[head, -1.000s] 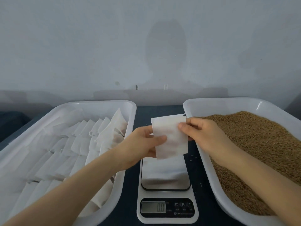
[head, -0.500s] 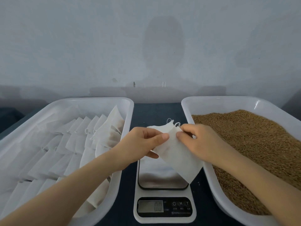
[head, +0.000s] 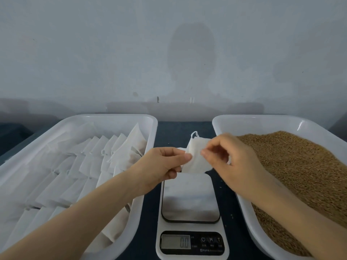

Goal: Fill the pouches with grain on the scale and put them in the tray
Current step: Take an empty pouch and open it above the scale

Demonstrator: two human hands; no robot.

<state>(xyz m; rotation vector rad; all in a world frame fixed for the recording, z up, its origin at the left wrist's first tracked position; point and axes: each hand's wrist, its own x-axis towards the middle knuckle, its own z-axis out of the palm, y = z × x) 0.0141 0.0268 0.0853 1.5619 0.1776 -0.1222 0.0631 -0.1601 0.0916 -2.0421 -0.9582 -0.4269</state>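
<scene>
A small white cloth pouch point(head: 197, 156) with a drawstring loop at its top hangs above the far edge of the scale point(head: 190, 199). My left hand point(head: 161, 166) pinches its left edge between thumb and fingers. My right hand point(head: 229, 162) pinches its right edge, fingers curled. The scale's steel plate is bare and its display reads 0.0. Brown grain point(head: 300, 175) fills the white tray point(head: 244, 121) on the right. The white tray point(head: 116, 117) on the left holds several rows of white pouches point(head: 90, 162).
The scale stands on a dark blue table point(head: 180, 132) between the two trays. A few loose grains lie on the table near the scale. A pale wall rises close behind the trays.
The pouch was held flat, then tilted down to the right; now it is upright and bunched between both hands, with its drawstring loop showing on top. Both hands stayed above the scale.
</scene>
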